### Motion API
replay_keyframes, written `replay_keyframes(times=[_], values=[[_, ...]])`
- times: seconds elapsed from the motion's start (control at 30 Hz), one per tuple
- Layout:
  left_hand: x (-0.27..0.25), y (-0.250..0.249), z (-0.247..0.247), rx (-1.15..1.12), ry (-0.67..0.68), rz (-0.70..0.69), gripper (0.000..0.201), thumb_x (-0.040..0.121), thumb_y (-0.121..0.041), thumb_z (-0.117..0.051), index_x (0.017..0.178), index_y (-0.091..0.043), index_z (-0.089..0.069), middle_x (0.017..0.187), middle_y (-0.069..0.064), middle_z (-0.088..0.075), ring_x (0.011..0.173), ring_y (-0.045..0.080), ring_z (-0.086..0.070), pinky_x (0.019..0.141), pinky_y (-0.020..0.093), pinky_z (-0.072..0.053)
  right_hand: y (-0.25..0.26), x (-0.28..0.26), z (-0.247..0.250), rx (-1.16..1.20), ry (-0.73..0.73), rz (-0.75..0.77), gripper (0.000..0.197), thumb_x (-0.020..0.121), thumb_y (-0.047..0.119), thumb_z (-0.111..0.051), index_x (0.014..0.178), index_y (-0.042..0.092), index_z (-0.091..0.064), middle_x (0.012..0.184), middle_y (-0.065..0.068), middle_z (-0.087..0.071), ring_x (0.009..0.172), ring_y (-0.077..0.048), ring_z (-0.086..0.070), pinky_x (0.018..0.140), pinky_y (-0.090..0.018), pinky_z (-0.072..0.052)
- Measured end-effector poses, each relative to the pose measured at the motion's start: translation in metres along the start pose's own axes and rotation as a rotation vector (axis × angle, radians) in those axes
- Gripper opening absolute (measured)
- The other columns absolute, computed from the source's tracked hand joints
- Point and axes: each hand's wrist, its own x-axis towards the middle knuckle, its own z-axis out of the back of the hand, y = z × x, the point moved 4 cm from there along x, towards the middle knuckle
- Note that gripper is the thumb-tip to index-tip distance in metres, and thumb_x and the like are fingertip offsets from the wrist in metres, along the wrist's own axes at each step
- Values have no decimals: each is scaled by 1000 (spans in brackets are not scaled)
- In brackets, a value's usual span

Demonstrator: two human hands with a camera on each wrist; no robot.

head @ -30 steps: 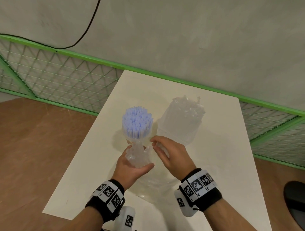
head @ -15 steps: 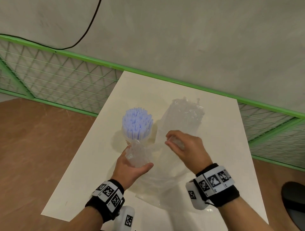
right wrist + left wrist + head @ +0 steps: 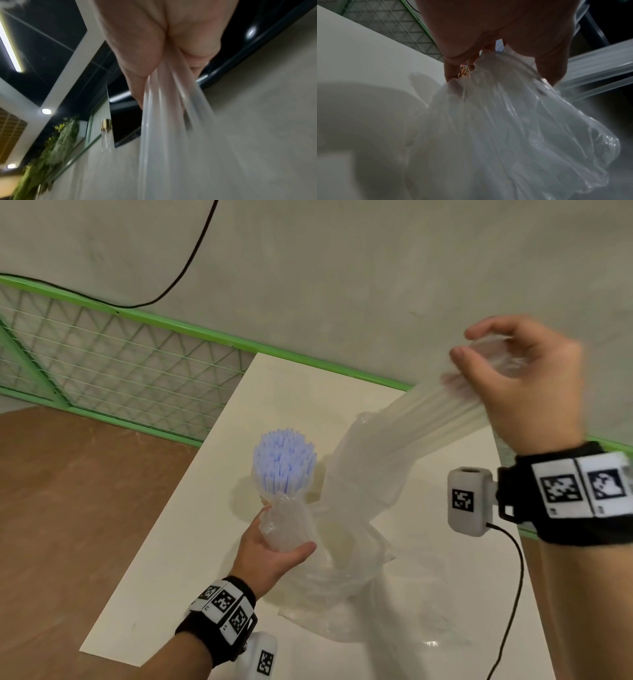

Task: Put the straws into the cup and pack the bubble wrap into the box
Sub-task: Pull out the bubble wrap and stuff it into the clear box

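Observation:
A bundle of pale blue straws point(image 3: 284, 463) stands upright in a clear cup point(image 3: 265, 494) on the white table point(image 3: 178, 559). Just in front of the cup, my left hand point(image 3: 284, 530) grips a bunched end of the clear bubble wrap point(image 3: 421, 422). My right hand point(image 3: 479, 350) is raised high at the right and grips the other end, so the wrap stretches taut between them. The left wrist view shows the left hand point(image 3: 501, 75) curled round the bubble wrap point(image 3: 513, 128). The right wrist view shows the right hand point(image 3: 163, 88) clutching the bubble wrap point(image 3: 171, 128). The wrap hides the box.
Slack bubble wrap point(image 3: 342, 594) lies piled on the table's near middle. A green mesh fence point(image 3: 120, 364) runs behind the table below a grey wall. Brown floor point(image 3: 68, 525) lies to the left. A black cable point(image 3: 510, 611) hangs from the right wrist camera.
My right hand has swung from beside the left hand up and to the right, pulling the bubble wrap out into a long taut band. The left hand stayed by the cup.

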Motion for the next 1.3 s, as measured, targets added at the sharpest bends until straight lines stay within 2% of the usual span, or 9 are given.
replay_keyframes(times=[0.13, 0.23, 0.43, 0.5, 0.6, 0.77, 0.9, 1.13, 1.3], values=[[-1, -1, 0, -13, -1, 2, 56, 65, -3, -89, 113, -15, -64, 99, 0, -75, 90, 8, -71, 71, 14, -53, -44, -4, -42, -127, 189, -44, 14, 84, 29, -74, 95, 28, -66, 80, 13, -70, 74, -10, -69, 80, -28, -54], [-1, 0, 0, -19, -3, 8, 57, 64, -3, -90, 113, -16, -64, 99, -1, -75, 91, 8, -71, 73, 15, -53, -60, -19, -70, -212, 294, 42, 13, 86, 25, -74, 96, 20, -68, 85, 6, -72, 76, -10, -67, 80, -21, -50], [-2, 1, 2, -17, -6, 15, 57, 64, -5, -90, 114, -17, -64, 100, -3, -75, 92, 6, -70, 73, 14, -53, -101, -70, -111, -436, 531, 156, 25, 94, 39, -58, 108, 22, -70, 117, 3, -70, 111, -23, -63, 89, -42, -52], [-3, 0, 3, -17, -3, 15, 58, 65, -6, -90, 115, -17, -64, 101, -3, -74, 94, 7, -70, 75, 15, -53, -110, -85, -120, -493, 598, 223, 39, 98, 44, -42, 117, 23, -69, 128, 6, -65, 126, -23, -55, 99, -44, -45], [-3, -2, 2, -15, 3, 15, 58, 65, -5, -89, 115, -17, -63, 103, -2, -74, 94, 7, -70, 76, 15, -54, -116, -98, -125, -578, 687, 241, 51, 99, 52, -26, 136, 29, -55, 145, 12, -49, 143, -21, -34, 111, -39, -24], [-4, -2, 2, -9, 3, 15, 59, 65, -3, -89, 117, -15, -63, 104, 0, -74, 93, 5, -70, 76, 13, -53, -110, -89, -124, -672, 601, 260, 47, 96, 57, -33, 127, 34, -59, 152, 10, -40, 144, -22, -29, 106, -48, -25], [-4, -3, 0, -12, 11, 12, 60, 65, -2, -89, 117, -16, -63, 105, -1, -74, 94, 5, -70, 75, 12, -53, -108, -81, -139, -798, 589, 123, 45, 93, 65, -33, 131, 44, -48, 152, 14, -38, 142, -24, -32, 101, -56, -22], [-4, -1, -1, -12, 8, 6, 61, 64, -2, -89, 117, -17, -63, 105, -1, -73, 95, 6, -69, 77, 14, -53, -111, -80, -142, -759, 485, 78, 24, 94, 41, -54, 118, 41, -59, 131, 15, -58, 131, -23, -45, 90, -51, -32], [-4, -1, -2, 8, 15, -7, 63, 63, -4, -90, 118, -17, -62, 107, -3, -72, 95, 0, -68, 74, 9, -50, -97, -82, -134, -844, 511, 92, 39, 91, 64, -40, 120, 44, -58, 148, 15, -40, 142, -19, -28, 95, -52, -19]])
